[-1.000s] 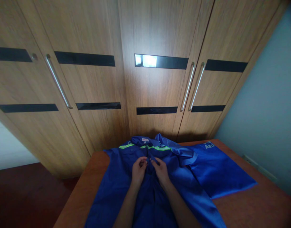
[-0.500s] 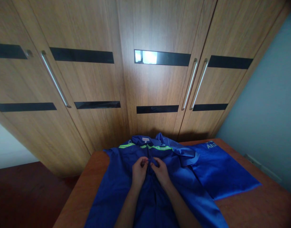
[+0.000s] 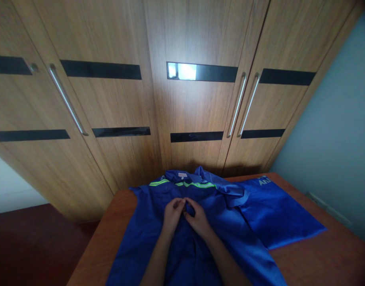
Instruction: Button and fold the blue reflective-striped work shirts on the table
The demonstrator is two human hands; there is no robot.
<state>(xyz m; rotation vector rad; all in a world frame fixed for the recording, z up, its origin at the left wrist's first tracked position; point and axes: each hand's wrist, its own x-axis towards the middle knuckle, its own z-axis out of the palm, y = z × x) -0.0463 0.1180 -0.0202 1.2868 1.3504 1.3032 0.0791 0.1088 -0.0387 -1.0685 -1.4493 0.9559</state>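
A blue work jacket [image 3: 146, 234] lies front side up, its collar at the far end with a white label [image 3: 182, 174] inside. Yellow-green reflective strips [image 3: 200, 185] cross its chest. At the middle of the front, below the strips, my left hand [image 3: 172, 216] pinches the front edge between thumb and fingers. Beside it my right hand [image 3: 198, 220] also has its fingers closed on the front edge, and the fingertips of both hands meet. The fastening itself is hidden by my fingers.
The jacket rests on a reddish-brown wooden table [image 3: 116, 210]. To the right lies a folded blue cloth item [image 3: 286, 218] with pale lettering, partly under the sleeve. Behind stands a wooden wardrobe [image 3: 125, 103] with metal handles. A pale wall [image 3: 334, 139] borders the right side.
My two hands have come together, and their fingertips now touch at the jacket's front where a small gap was before. The jacket lies as it did.
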